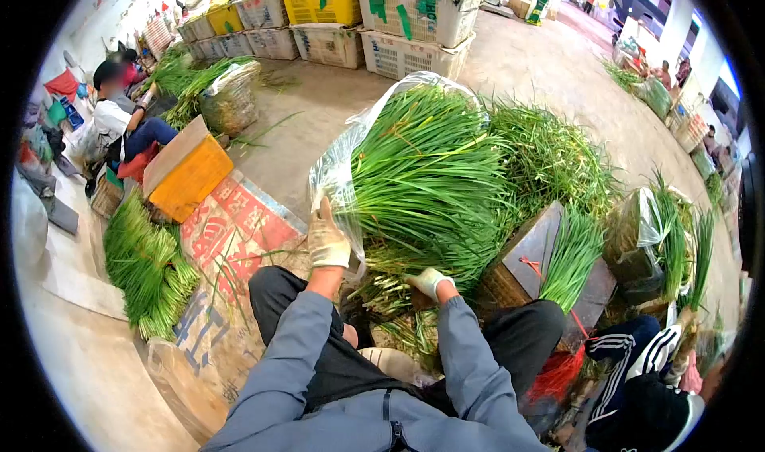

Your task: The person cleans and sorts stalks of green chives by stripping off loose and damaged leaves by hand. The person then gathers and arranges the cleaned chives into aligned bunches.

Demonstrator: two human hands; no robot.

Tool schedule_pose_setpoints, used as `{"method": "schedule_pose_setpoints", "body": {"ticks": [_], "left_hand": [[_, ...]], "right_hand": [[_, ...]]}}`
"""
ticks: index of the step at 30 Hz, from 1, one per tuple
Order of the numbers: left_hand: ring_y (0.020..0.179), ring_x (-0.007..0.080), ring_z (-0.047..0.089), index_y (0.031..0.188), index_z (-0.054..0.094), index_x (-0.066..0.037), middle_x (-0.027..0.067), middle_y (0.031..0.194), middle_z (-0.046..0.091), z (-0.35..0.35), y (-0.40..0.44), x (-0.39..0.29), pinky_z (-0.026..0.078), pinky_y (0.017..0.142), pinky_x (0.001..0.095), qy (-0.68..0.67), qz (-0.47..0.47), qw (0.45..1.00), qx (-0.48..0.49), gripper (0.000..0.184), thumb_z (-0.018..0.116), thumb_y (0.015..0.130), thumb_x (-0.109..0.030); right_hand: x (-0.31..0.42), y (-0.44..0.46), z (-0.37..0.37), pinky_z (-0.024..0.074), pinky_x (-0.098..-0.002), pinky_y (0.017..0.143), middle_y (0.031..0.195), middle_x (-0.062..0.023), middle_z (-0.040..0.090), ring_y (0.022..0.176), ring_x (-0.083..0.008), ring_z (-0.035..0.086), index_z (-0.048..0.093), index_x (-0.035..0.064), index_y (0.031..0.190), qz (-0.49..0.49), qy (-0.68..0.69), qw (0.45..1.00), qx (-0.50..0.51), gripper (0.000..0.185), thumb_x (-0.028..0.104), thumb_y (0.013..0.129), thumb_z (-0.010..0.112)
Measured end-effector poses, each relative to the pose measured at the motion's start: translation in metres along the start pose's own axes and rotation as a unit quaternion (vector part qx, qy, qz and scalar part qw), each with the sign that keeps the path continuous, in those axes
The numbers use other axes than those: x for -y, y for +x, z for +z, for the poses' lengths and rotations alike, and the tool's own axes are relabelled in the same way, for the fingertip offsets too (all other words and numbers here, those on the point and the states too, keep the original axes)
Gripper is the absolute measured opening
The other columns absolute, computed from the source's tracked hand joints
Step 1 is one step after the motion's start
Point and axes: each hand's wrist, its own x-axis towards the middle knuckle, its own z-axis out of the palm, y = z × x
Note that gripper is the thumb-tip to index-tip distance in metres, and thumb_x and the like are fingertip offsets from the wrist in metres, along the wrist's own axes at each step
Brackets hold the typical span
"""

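Observation:
A big heap of long green chives (430,157) lies in front of me, partly inside a clear plastic bag (335,169). My left hand (328,241), in a pale work glove, is closed on the bag's near left edge. My right hand (430,283), gloved too, is curled at the chives' pale root ends (382,291); what its fingers hold is hidden. A tied-looking bunch of chives (570,261) rests on a dark wooden block (526,257) at my right, near a red string (532,265).
Loose trimmed greens (550,153) pile up beyond the bag. On my left are an orange box (190,177), stacked chives (147,269) and flattened cardboard (239,221). Plastic crates (418,14) stand behind. One person (119,117) sits at left, another (649,388) close at right.

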Motion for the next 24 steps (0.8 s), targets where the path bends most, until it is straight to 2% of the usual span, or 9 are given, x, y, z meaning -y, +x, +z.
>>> {"method": "schedule_pose_setpoints", "body": {"ticks": [2,6,8,14,15,17,18,19,24], "left_hand": [[0.113,0.0442,0.055,0.154,0.023,-0.004,0.0297,0.126,0.051,-0.002,0.003,0.012,0.047,0.098,0.0457,-0.102,0.084,0.989,-0.073,0.082,0.061,0.081,-0.002],[0.139,0.0423,0.036,0.156,0.016,0.001,0.0292,0.148,0.036,-0.032,-0.023,-0.035,0.028,0.118,0.0493,0.067,-0.029,0.997,0.003,0.100,0.075,0.078,-0.021],[0.143,0.0418,0.028,0.155,0.016,0.003,0.0272,0.151,0.032,-0.034,-0.015,-0.030,0.017,0.123,0.0517,0.068,-0.020,0.997,0.025,0.107,0.079,0.075,-0.030],[0.140,0.0405,0.037,0.158,0.017,-0.005,0.0224,0.156,0.034,0.034,0.011,0.033,0.030,0.115,0.0493,0.119,0.038,0.984,-0.127,0.091,0.064,0.081,-0.013],[0.129,0.0367,0.052,0.157,0.026,-0.011,0.0201,0.143,0.052,0.029,0.012,0.044,0.042,0.106,0.0429,-0.237,0.006,0.969,-0.068,0.084,0.063,0.081,-0.009],[0.121,0.0355,0.058,0.154,0.032,-0.012,0.0207,0.134,0.059,-0.022,0.027,0.040,0.046,0.100,0.0415,-0.211,-0.142,0.967,-0.006,0.078,0.062,0.081,-0.006],[0.113,0.0343,0.064,0.150,0.039,-0.012,0.0213,0.124,0.065,-0.035,0.031,0.040,0.050,0.095,0.0400,-0.181,-0.285,0.939,0.058,0.073,0.061,0.081,-0.004],[0.107,0.0357,0.067,0.140,0.051,-0.008,0.0214,0.119,0.068,0.034,0.032,0.092,0.052,0.090,0.0422,-0.240,-0.218,0.939,-0.117,0.061,0.063,0.080,-0.004],[0.106,0.0366,0.066,0.129,0.059,-0.006,0.0195,0.120,0.066,0.027,0.028,0.104,0.052,0.093,0.0425,-0.210,-0.230,0.939,-0.144,0.050,0.062,0.079,-0.001]], "right_hand": [[0.025,-0.010,-0.003,0.0543,-0.0419,0.077,0.086,-0.0180,0.073,0.081,-0.0308,0.071,0.072,-0.0053,0.093,-0.046,0.154,0.987,0.026,0.052,0.046,0.090,0.067],[0.093,-0.024,-0.014,0.0544,-0.0414,0.078,0.089,-0.0192,0.072,0.086,-0.0377,0.068,0.070,0.0028,0.101,-0.285,0.099,0.889,-0.343,0.024,0.022,0.087,0.070],[0.132,-0.041,-0.030,0.0525,-0.0427,0.089,0.123,-0.0185,0.064,0.107,-0.0378,0.063,0.060,0.0085,0.126,-0.315,-0.004,0.857,-0.408,0.047,0.015,0.081,0.075],[0.184,-0.023,-0.049,0.0403,-0.0479,0.107,0.135,-0.0155,0.054,0.130,-0.0365,0.048,0.051,0.0109,0.137,-0.397,-0.253,0.751,-0.463,0.065,0.008,0.076,0.073],[0.181,-0.014,-0.050,0.0407,-0.0482,0.107,0.134,-0.0157,0.055,0.129,-0.0362,0.049,0.053,0.0107,0.135,-0.395,-0.287,0.742,-0.460,0.058,0.006,0.079,0.068],[0.188,-0.020,-0.061,0.0428,-0.0472,0.105,0.128,-0.0153,0.059,0.125,-0.0356,0.052,0.059,0.0105,0.128,-0.372,-0.301,0.772,-0.418,0.044,0.002,0.085,0.055],[0.189,-0.025,-0.064,0.0445,-0.0461,0.103,0.124,-0.0151,0.061,0.121,-0.0357,0.055,0.060,0.0112,0.125,-0.379,-0.299,0.764,-0.428,0.042,0.002,0.084,0.056],[0.185,-0.019,-0.069,0.0418,-0.0470,0.105,0.125,-0.0159,0.060,0.124,-0.0358,0.053,0.058,0.0102,0.126,-0.387,-0.301,0.767,-0.414,0.043,0.015,0.084,0.064],[0.175,-0.017,-0.075,0.0392,-0.0475,0.108,0.123,-0.0176,0.058,0.125,-0.0371,0.051,0.056,0.0085,0.126,-0.412,-0.306,0.766,-0.387,0.054,0.026,0.079,0.075]]}}
